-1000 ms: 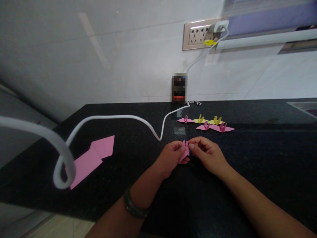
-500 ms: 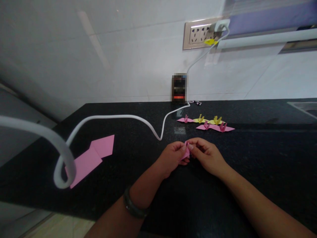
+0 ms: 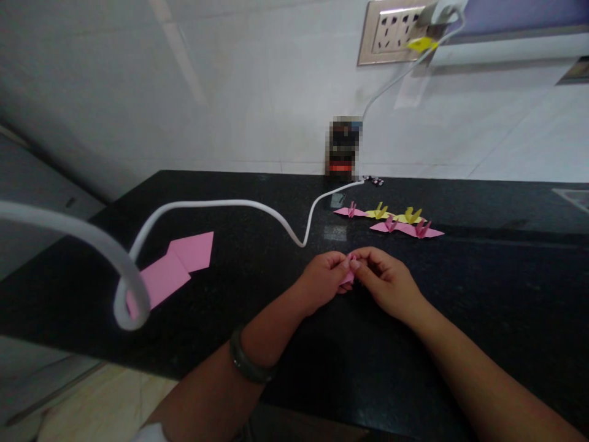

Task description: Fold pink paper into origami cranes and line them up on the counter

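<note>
A small folded piece of pink origami paper [image 3: 347, 279] is pinched between both hands above the black counter. My left hand [image 3: 324, 277] grips its left side, thumb on top. From the right, my right hand [image 3: 385, 279] pinches the upper part between thumb and fingers. Most of the paper is hidden by the fingers, so its exact shape cannot be made out. Just beyond the hands stand folded paper cranes: a pink crane [image 3: 351, 210] and two yellow ones [image 3: 380, 212] at the back, with two pink cranes [image 3: 422, 231] in front.
Flat pink paper sheets [image 3: 168, 279] lie on the left of the black counter [image 3: 257, 264]. A thick white cable [image 3: 221, 203] loops across from the left. A blurred-out phone-like object [image 3: 343, 147] leans on the wall below a socket panel [image 3: 391, 34].
The camera view has tilted down, so the wall and counter sit higher in the picture. Both hands still hold the pink paper, with their fingers slightly shifted on it.
</note>
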`<state>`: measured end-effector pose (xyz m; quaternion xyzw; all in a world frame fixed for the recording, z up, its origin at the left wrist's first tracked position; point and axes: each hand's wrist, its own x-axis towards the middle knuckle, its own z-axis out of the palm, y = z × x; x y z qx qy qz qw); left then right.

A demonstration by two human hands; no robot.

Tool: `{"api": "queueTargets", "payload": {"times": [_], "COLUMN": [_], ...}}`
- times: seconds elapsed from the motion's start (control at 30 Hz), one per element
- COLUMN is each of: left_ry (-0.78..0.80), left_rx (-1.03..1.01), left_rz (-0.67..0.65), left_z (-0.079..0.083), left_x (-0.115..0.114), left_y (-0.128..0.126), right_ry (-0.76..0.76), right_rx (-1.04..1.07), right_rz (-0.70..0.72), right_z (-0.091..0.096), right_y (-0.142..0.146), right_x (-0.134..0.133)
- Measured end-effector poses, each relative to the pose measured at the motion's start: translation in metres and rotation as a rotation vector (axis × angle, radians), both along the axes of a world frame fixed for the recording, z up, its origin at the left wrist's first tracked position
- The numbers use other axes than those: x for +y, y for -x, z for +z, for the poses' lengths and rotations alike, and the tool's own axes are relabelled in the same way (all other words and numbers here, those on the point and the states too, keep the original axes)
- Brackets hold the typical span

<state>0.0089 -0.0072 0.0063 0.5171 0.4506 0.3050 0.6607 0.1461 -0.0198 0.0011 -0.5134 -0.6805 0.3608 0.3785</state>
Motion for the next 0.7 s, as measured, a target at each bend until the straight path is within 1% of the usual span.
{"api": "queueTargets", "payload": {"times": [0.27, 0.47, 0.7], "left_ry": [-0.009, -0.031, -0.037], "left_rx": [0.003, -0.021, -0.017], "left_rz": [0.007, 0.01, 0.019], "left_z": [-0.001, 0.0007, -0.0012], "left_x": [-0.0002, -0.0005, 0.0009], "left_y": [-0.0006, -0.0003, -0.0003], "right_ry": [0.018, 0.026, 0.034], "right_rx": [0.001, 0.059, 0.105], "right_rz": [-0.004, -0.005, 0.004], "right_z": [-0.002, 0.0017, 0.0034], "right_y": [-0.0014, -0.0015, -0.0007], "right_x": [0.0008, 0.001, 0.0017]}}
